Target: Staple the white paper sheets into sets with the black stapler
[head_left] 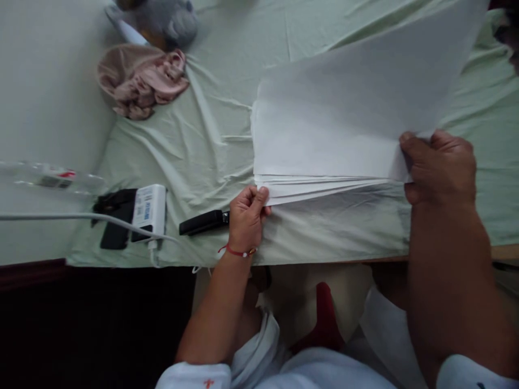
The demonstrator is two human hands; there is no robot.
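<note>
A stack of white paper sheets (332, 119) hangs over the green bedsheet, its near edges fanned slightly apart. My left hand (248, 213) pinches the stack's near left corner, thumb on top. At the right, my right hand (441, 167) grips the near right side of the sheets, thumb above and the other fingers curled around the edge. The paper's far right part bends upward. Just left of my left hand lies a black stapler (204, 222), its right end partly hidden by that hand.
The green bedsheet (211, 156) covers the surface. At the left are a white power bank (150, 208) with a grey cable (101, 217), a black phone (117, 232) and a clear plastic bottle (57, 177). Farther back lie a pink cloth (141, 81) and a grey plush toy (170, 21).
</note>
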